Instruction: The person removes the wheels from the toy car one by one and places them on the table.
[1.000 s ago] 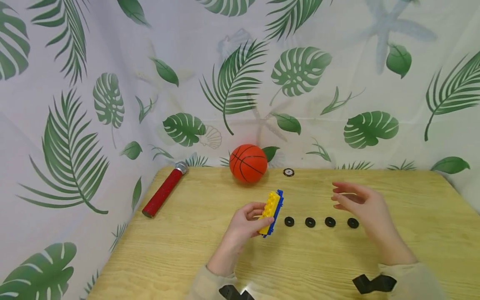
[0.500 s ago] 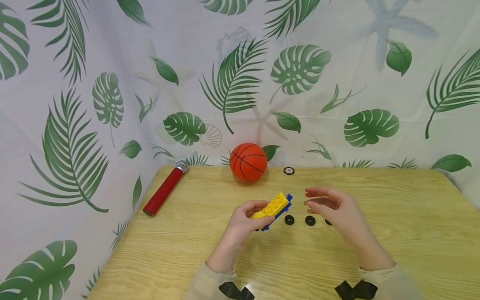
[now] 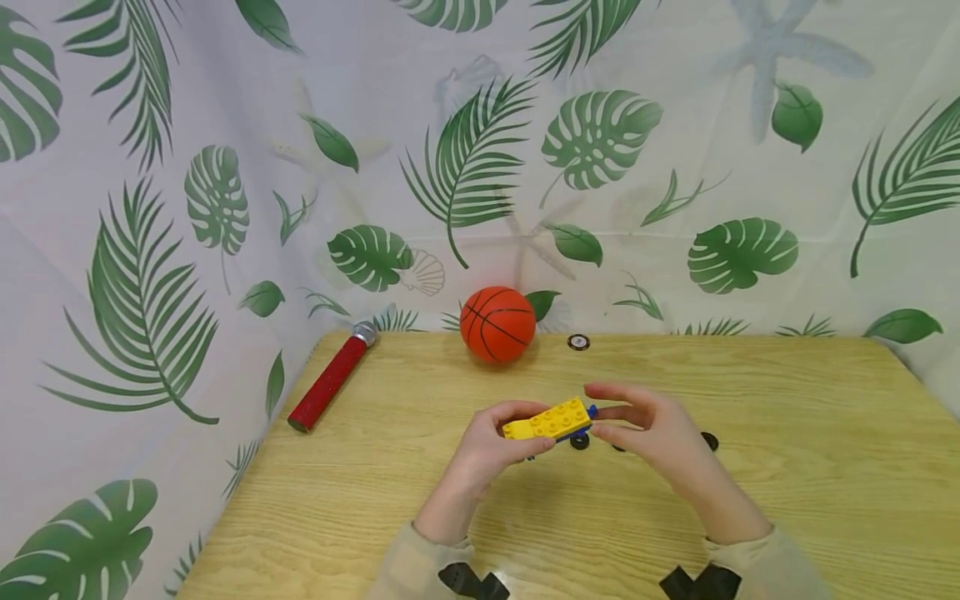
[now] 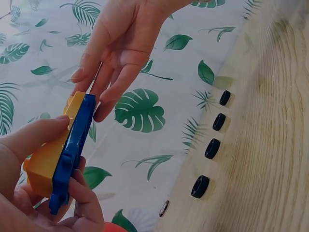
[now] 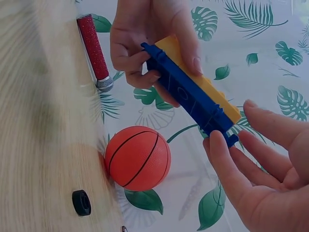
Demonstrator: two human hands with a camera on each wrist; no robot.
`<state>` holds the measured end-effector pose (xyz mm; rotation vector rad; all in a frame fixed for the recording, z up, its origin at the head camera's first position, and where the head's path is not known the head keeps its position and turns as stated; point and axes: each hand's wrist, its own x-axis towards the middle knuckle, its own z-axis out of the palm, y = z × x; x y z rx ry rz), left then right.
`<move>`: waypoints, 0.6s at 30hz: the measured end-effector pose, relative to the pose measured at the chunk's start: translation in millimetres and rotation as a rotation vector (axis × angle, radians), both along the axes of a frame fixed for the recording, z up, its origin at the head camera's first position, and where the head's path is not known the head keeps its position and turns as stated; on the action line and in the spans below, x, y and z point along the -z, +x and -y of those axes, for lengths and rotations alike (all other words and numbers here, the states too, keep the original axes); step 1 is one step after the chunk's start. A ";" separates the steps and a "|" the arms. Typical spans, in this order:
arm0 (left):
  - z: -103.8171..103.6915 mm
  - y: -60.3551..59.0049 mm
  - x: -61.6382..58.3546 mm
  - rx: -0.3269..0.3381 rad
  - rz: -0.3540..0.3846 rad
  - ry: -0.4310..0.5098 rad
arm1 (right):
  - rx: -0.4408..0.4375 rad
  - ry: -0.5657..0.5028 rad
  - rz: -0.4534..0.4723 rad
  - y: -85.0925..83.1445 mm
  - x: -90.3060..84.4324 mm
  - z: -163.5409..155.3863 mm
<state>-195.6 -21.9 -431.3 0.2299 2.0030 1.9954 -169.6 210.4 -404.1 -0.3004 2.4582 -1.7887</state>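
I watch the left hand [image 3: 487, 446] grip a yellow-and-blue brick block [image 3: 551, 419] above the wooden table [image 3: 787, 467], the right hand [image 3: 652, 433] touching its end.

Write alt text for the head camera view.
Two hands hold a yellow-and-blue brick block above a wooden table; the left hand grips it, the right hand touches its end. Behind lie a basketball and red microphone.

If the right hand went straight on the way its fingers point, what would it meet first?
The right hand points leftward at the yellow-and-blue brick block gripped by the left hand; its fingertips already look at the block's end, so probably that.
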 end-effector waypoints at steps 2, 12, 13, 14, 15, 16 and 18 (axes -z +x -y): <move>-0.1 0.4 0.2 0.007 -0.008 0.013 | -0.014 0.001 0.008 -0.1 1.3 1.0; -1.0 0.0 -2.4 0.026 -0.022 0.041 | -0.006 0.030 0.006 -0.9 0.9 3.8; -0.6 -0.3 -2.3 0.025 -0.021 0.038 | -0.001 0.033 0.008 -0.8 0.7 3.9; 0.0 -0.1 -2.6 0.021 -0.018 0.035 | 0.003 0.038 0.007 -0.6 0.6 4.0; 0.8 0.0 -2.9 0.015 -0.015 0.032 | 0.009 0.041 0.008 -0.4 0.5 3.9; 1.6 0.0 -3.0 0.011 -0.012 0.030 | 0.012 0.044 0.008 -0.2 0.3 3.9; 3.3 0.1 -4.0 0.003 -0.011 0.020 | 0.017 0.048 0.013 0.3 -0.2 3.4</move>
